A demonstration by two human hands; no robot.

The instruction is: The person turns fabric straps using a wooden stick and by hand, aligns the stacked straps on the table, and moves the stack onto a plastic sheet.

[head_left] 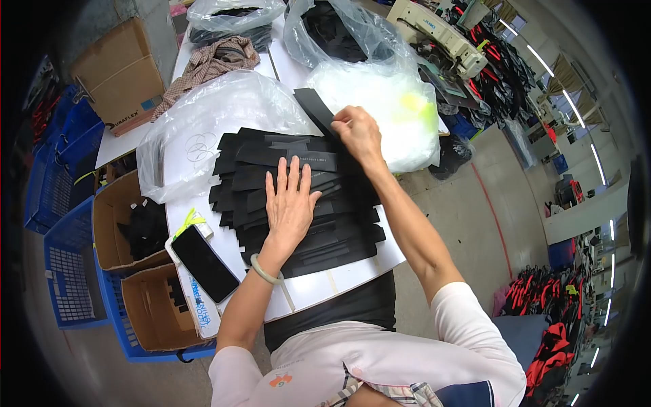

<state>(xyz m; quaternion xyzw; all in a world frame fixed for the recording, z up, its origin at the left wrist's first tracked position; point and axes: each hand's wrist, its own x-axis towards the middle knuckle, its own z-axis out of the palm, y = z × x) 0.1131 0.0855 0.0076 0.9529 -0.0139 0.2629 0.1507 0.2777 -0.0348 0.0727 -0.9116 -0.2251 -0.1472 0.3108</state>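
Layers of black fabric strips [319, 234] lie overlapped in a wide pile on the white table [339, 278]. My left hand [290, 203] rests flat on the pile, fingers spread, with a bracelet at the wrist. At the pile's upper right, my right hand [358, 136] pinches a black strip [313, 108]. That strip slants up and left past the fingers, its far end over the clear plastic bags. Where its lower part ends is hard to make out against the dark pile.
A phone [205, 263] lies at the table's left edge. Cardboard boxes [159, 308] and blue crates [74, 285] stand left. Plastic bags [373, 108] and a checked cloth [210, 68] lie at the back. A sewing machine [441, 34] stands back right.
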